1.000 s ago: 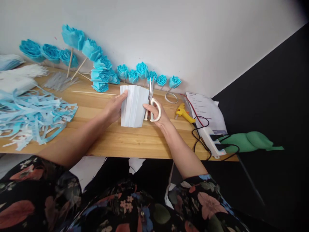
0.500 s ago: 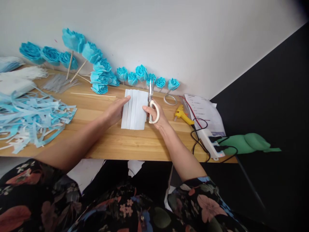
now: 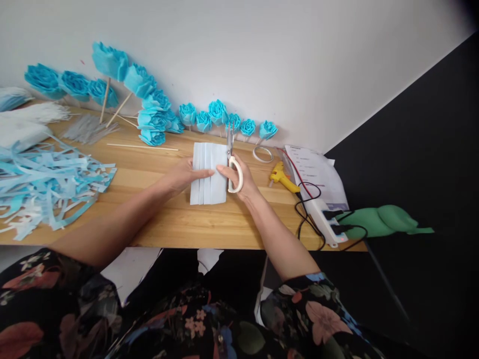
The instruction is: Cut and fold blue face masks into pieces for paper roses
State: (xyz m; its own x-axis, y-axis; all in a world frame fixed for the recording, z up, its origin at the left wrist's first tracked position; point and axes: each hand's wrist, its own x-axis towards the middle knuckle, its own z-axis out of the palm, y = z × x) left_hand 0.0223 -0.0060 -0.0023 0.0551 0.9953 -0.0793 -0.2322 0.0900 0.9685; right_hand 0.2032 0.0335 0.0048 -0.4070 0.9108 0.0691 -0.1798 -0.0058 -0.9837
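Observation:
A pale blue pleated sheet, like a flattened face mask (image 3: 208, 173), lies on the wooden table (image 3: 179, 219). My left hand (image 3: 183, 174) rests on its left half, fingers stretched flat across it. My right hand (image 3: 239, 179) grips the white handles of a pair of scissors (image 3: 232, 159), whose blades point away from me along the sheet's right edge.
Blue paper roses (image 3: 149, 109) on sticks line the wall. A heap of cut blue and white strips (image 3: 48, 179) covers the left side. To the right lie a tape ring (image 3: 262, 153), a yellow glue gun (image 3: 284, 177), papers (image 3: 318, 169), a power strip (image 3: 325, 219) with cables and a green object (image 3: 381, 222).
The pleated sheet has been lowered flat onto the table and drawn slightly toward me. My left hand slid further onto it; the scissors moved in against its right edge.

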